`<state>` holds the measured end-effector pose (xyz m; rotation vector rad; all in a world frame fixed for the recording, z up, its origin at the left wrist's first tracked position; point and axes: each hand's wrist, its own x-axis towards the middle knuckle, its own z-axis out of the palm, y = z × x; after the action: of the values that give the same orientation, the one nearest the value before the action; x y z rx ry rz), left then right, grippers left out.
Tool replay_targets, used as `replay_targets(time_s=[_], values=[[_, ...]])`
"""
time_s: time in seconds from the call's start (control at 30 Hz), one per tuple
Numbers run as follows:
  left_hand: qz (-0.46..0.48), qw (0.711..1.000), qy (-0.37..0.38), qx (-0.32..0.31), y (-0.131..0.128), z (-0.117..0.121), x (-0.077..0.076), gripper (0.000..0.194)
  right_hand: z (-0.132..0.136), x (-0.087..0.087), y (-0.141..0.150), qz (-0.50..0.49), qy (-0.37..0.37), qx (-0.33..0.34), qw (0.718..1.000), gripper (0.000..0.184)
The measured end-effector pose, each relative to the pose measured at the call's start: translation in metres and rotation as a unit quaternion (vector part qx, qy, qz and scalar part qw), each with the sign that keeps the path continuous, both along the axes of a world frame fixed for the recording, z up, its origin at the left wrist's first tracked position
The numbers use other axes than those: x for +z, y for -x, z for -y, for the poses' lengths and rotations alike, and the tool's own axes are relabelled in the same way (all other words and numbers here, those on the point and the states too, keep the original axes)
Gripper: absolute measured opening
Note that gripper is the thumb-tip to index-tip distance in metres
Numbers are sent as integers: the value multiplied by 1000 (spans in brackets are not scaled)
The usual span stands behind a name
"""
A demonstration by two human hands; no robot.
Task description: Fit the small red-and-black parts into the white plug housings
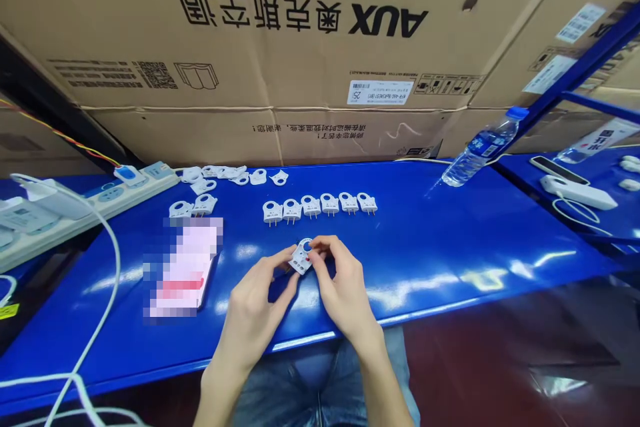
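Both my hands hold one small white plug [301,260] with a round hole at its top, tilted just above the blue table. My left hand [257,297] pinches its left side between thumb and fingers. On the right edge, my right hand [343,280] has its thumb and fingers closed, the thumb beside a small red spot on the plug's face. Beyond my hands stand several similar white plugs [311,207] in a row, their metal prongs pointing toward me. Two more plugs [204,204] lie to the left, near a pile of white plug pieces [225,173].
A pink, pixelated flat object [183,267] lies left of my hands. A white power strip [110,203] with cables [113,240] runs along the left. A water bottle [483,147] stands tilted-looking at the back right, before large cardboard boxes [300,67]. A phone [560,170] lies far right.
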<state>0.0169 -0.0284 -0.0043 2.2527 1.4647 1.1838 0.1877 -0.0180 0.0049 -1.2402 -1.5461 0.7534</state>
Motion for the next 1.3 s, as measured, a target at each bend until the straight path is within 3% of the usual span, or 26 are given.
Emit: replay_targets(time_s=[0.37, 0.87, 1.3], values=[[2, 999, -27, -22, 1, 1, 1, 35, 3, -2, 0, 38, -38, -15, 998, 11], [38, 998, 25, -47, -1, 2, 1, 38, 2, -3, -2, 65, -54, -27, 996, 11], [48, 997, 18, -60, -2, 3, 3, 42, 2, -4, -4, 58, -10, -31, 998, 22]])
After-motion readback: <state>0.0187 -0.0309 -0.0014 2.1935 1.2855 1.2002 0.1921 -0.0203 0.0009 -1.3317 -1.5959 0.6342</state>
